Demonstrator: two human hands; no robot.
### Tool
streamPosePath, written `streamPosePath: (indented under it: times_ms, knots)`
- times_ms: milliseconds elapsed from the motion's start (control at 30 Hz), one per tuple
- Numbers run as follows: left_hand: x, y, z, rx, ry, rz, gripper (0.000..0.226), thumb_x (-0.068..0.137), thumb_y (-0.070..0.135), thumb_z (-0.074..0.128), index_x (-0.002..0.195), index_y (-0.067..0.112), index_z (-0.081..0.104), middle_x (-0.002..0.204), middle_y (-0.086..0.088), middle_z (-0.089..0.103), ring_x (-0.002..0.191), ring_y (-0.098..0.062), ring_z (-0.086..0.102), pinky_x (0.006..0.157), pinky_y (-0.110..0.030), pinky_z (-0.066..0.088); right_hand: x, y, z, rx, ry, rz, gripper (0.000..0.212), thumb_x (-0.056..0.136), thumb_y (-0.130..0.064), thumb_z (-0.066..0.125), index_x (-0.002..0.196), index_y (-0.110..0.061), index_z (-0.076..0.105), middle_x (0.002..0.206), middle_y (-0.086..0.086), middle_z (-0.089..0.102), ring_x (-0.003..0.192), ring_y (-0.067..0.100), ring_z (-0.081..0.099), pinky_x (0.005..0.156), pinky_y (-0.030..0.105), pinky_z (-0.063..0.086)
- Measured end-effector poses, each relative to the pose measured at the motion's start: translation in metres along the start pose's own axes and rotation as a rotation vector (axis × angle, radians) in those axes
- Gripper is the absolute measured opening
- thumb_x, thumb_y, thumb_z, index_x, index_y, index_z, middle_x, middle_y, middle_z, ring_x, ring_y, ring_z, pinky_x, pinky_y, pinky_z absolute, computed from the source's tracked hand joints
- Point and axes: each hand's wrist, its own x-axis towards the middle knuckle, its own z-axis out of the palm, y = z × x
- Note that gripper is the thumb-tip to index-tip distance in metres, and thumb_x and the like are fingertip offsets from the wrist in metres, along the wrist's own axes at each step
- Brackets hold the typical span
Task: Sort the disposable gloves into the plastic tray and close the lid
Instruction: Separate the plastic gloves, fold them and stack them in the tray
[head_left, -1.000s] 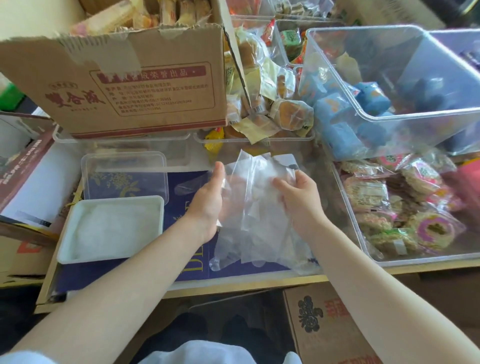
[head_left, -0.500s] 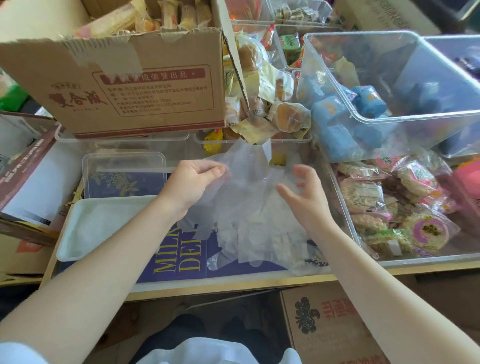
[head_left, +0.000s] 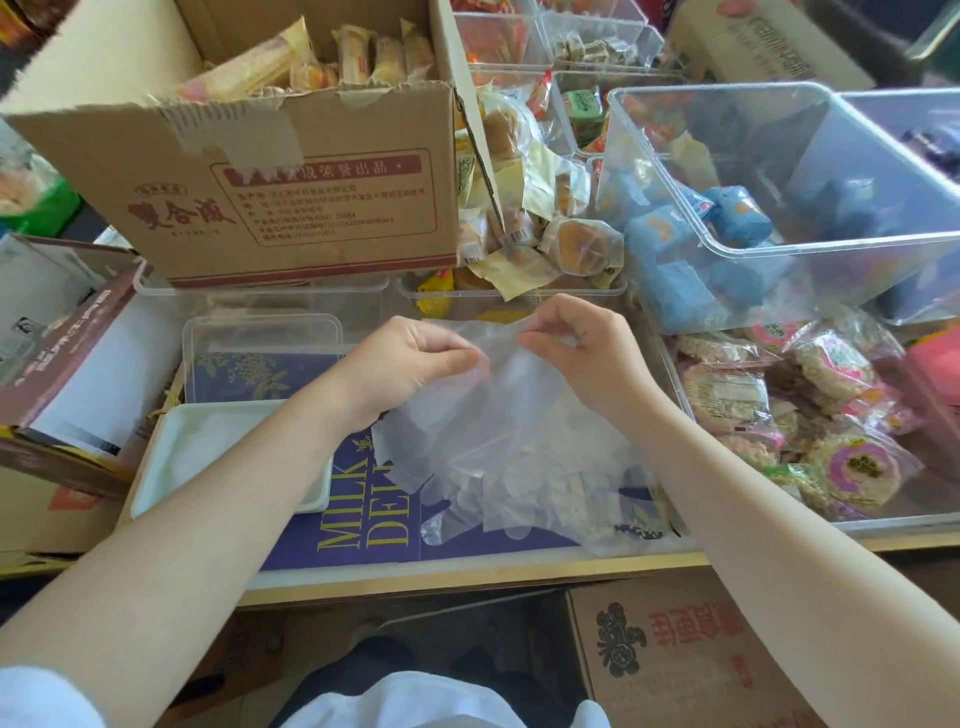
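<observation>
Head view: the left hand (head_left: 410, 364) and right hand (head_left: 576, 353) each pinch the top edge of the clear disposable gloves (head_left: 498, 441) at centre. The open plastic tray (head_left: 156, 467) waits at 9 o'clock, its lid (head_left: 260, 332) behind; folding them flat first should help them fit.

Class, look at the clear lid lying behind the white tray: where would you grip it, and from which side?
Grip the clear lid by its right short edge, coming from the right, a likely best: its near edge abuts the white tray, and a cardboard box crowds the back.
</observation>
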Motion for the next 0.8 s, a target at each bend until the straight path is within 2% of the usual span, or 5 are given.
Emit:
streamPosePath:
  times_ms: [67,133,333,500,800]
  knots:
    - [0.001,-0.002,0.0,0.01,0.016,-0.038,0.013,0.087,0.018,0.061,0.089,0.013,0.073,0.083,0.004,0.073,0.077,-0.005,0.065,0.073,-0.015,0.049,-0.002,0.004,0.0,-0.001,0.017,0.033,0.018,0.08,-0.011,0.071,0.071,-0.004,0.058,0.07,0.011,0.064,0.063,0.019,0.051,0.062,0.027,0.042]
    - [0.004,-0.007,-0.001,-0.03,0.084,-0.109,0.02,0.094,0.019,0.053,0.092,0.01,0.071,0.094,-0.007,0.073,0.08,-0.012,0.068,0.076,-0.021,0.053,-0.005,0.011,-0.002,-0.06,0.065,0.083,0.023,0.081,-0.013,0.07,0.067,-0.012,0.052,0.061,0.002,0.055,0.056,0.012,0.043,0.059,0.028,0.039]
    - [0.001,-0.022,-0.006,-0.132,0.363,-0.246,0.033,0.103,0.028,0.029,0.105,0.018,0.061,0.108,-0.006,0.066,0.089,-0.018,0.066,0.075,-0.026,0.053,-0.015,0.019,-0.022,-0.309,0.292,0.254,0.016,0.093,-0.026,0.051,0.086,-0.012,0.051,0.068,-0.002,0.054,0.067,0.024,0.05,0.061,0.032,0.037]
    - [-0.004,-0.017,0.016,-0.165,0.273,-0.168,0.034,0.103,0.029,0.028,0.1,0.029,0.062,0.112,0.001,0.066,0.097,-0.013,0.065,0.093,-0.033,0.05,-0.022,-0.002,0.001,-0.219,0.29,0.2,0.016,0.093,-0.023,0.048,0.079,-0.02,0.04,0.07,0.002,0.056,0.066,0.03,0.057,0.06,0.037,0.044]
    - [-0.006,-0.023,0.048,-0.138,0.117,-0.119,0.028,0.09,0.047,0.042,0.093,0.046,0.07,0.111,0.007,0.069,0.114,-0.013,0.057,0.107,-0.044,0.038,-0.042,-0.022,0.049,0.093,0.036,0.14,0.029,0.094,-0.007,0.045,0.074,-0.025,0.033,0.06,-0.008,0.042,0.052,0.002,0.039,0.048,0.021,0.029]
